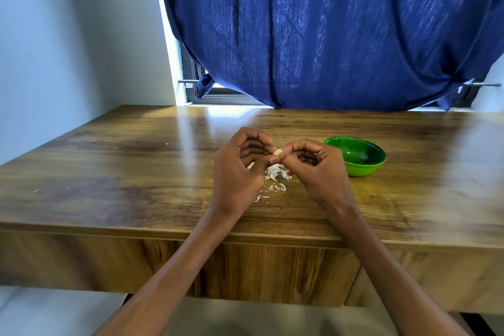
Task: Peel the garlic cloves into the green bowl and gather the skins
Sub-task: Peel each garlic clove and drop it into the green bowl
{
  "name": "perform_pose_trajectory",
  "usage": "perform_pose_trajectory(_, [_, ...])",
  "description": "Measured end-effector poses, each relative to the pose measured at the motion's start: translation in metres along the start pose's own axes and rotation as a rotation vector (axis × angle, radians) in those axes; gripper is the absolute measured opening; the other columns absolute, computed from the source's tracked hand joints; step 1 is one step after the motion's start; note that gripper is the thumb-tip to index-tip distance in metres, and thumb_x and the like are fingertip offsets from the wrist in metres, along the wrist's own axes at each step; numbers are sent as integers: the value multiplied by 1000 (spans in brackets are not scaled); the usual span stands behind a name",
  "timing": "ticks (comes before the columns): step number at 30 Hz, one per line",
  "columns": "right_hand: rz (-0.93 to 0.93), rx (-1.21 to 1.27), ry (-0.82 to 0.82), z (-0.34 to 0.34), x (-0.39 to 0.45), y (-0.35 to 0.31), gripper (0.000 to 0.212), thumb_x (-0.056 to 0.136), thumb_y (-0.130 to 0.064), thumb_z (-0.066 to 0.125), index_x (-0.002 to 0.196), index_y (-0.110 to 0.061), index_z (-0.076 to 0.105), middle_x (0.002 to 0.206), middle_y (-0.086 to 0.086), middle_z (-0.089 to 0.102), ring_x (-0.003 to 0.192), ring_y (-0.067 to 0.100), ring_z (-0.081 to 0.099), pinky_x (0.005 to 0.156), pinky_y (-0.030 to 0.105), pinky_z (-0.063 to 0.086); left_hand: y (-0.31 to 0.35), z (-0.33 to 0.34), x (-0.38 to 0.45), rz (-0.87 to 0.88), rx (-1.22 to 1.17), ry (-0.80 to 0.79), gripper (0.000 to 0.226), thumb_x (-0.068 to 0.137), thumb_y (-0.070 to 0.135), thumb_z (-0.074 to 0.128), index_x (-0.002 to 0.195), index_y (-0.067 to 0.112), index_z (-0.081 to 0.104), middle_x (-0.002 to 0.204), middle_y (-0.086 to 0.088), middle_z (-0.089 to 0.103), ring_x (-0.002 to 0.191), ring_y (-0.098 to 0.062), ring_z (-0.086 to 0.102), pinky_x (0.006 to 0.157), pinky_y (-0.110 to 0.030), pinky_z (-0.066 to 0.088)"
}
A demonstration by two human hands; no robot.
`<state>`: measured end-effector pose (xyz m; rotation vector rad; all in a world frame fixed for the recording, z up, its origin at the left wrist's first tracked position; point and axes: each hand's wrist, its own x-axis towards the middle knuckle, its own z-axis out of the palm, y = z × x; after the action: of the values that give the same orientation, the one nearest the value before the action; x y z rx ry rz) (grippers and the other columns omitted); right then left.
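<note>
Left hand & right hand pinch one garlic clove above skins on table, green bowl just right. Best: nip tip, strip skin downward w/ thumbnail.

I see two bare forearms, with no sleeves, watch or bracelet on either. My left hand wears nothing. My right hand carries a dark ring on one finger, just behind the pinch. The nails I can see are short and unpainted.
</note>
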<state>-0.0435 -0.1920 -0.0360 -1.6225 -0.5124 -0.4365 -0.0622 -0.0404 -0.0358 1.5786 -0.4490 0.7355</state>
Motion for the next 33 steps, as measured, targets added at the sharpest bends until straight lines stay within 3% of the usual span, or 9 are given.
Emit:
perform_pose_trajectory(5, [15,-8,3,0,0,-1,5,86,-1,72,84,-5,75,78,7,75,69,11,66,67,33,58,0,-1,2,-55,-55,-5,30,78,-8,79,93,12,63,87,2,72,84,-16,72,78,-25,57])
perform_pose_trajectory(9, [26,11,8,0,0,-4,3,86,-3,73,85,-4,75,79,12,75,67,11,65,66,29,56,2,-2,2,-109,-90,-10,26,80,-5,79,96,9,64,89,-4,74,86,-17,73,78,-23,57])
perform_pose_trajectory(17, [56,40,-11,1,0,-7,5,88,-1,70,86,-2,74,82,15,74,65,7,64,62,19,54,4,-5,3,-280,-241,-1,23,82,-7,76,93,9,64,93,-16,76,91,-28,75,86,-40,59])
perform_pose_trajectory(23, [65,79,-17,-1,-2,-4,12,95,-8,67,91,-13,77,86,7,77,74,14,70,69,24,57,6,-6,3,-322,-253,69,24,78,-3,81,94,4,64,90,-15,77,87,-31,76,84,-41,59])
perform_pose_trajectory(26, [6,18,-15,-1,-2,-5,6,90,-14,74,93,-11,77,88,4,77,79,19,73,73,30,60,7,-7,3,-311,-238,92,24,76,-3,82,87,6,63,88,-16,77,87,-28,76,81,-39,60])
perform_pose_trajectory(33, [-32,-55,9,-1,-2,-3,15,82,-20,82,94,-11,78,88,-1,78,82,15,75,77,31,62,7,-9,3,-332,-233,76,28,73,-4,83,76,11,60,91,-25,75,91,-31,76,83,-44,61])
